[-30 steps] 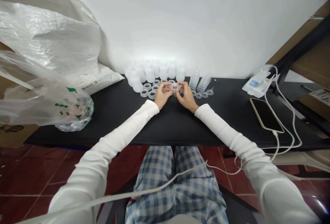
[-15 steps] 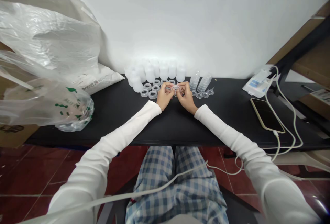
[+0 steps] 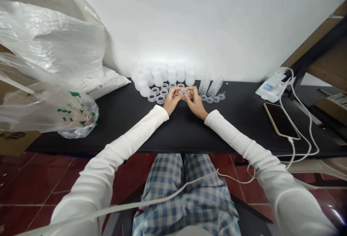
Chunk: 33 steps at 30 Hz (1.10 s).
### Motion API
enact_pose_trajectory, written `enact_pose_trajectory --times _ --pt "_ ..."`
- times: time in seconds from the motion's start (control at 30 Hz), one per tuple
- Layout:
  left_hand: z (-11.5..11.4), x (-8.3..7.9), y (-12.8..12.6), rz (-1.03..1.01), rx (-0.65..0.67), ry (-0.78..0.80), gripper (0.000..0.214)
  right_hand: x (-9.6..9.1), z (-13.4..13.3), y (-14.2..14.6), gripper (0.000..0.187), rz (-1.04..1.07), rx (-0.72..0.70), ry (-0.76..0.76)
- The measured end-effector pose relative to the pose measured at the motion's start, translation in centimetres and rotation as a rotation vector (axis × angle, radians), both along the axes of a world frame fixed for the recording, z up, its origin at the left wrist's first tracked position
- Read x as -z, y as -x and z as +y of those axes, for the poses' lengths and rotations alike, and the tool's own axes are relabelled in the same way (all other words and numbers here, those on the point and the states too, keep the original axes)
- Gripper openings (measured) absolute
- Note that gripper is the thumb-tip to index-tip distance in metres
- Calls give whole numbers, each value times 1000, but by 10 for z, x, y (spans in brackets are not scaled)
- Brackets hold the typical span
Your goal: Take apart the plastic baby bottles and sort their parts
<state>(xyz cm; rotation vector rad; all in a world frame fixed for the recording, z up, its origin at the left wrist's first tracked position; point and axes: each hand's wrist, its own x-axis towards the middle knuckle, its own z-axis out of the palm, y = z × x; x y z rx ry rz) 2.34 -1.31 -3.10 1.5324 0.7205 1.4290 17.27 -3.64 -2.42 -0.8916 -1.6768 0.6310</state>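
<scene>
My left hand (image 3: 171,102) and my right hand (image 3: 196,102) meet at the far middle of the black table (image 3: 130,120), fingers pinched together on one small clear plastic ring (image 3: 184,92) held between them. Just left of my hands lie several more white rings (image 3: 159,95). Behind them stands a row of white plastic bottles (image 3: 162,72) against the wall. To the right of my hands lie two stacks of clear caps (image 3: 211,85) and a few small clear nipples (image 3: 214,99).
A large clear plastic bag (image 3: 51,113) and a white sack (image 3: 100,82) fill the table's left end. A phone (image 3: 281,121) on a white cable (image 3: 298,120) and a white device (image 3: 271,87) lie at the right. Cardboard boxes stand at both sides.
Both hands have stayed at the same spot, turning and working the ring between their fingers; it now sits a little lower in their grip.
</scene>
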Motion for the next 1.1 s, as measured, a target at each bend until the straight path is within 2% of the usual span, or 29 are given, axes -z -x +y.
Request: enact_pose_trajectory --times 0.23,0.53,0.9,1.1 --pt "-2 -2 -1 63 -92 -31 43 -3 0 0 46 8 68 -43" --pt "-8 -2 -6 170 -201 -72 34 -3 -3 4 39 50 104 -18" --pt "2 2 -2 83 -103 -29 35 5 5 4 45 83 9 32" --pt "-2 -5 1 134 -81 -79 30 3 2 3 40 41 63 4"
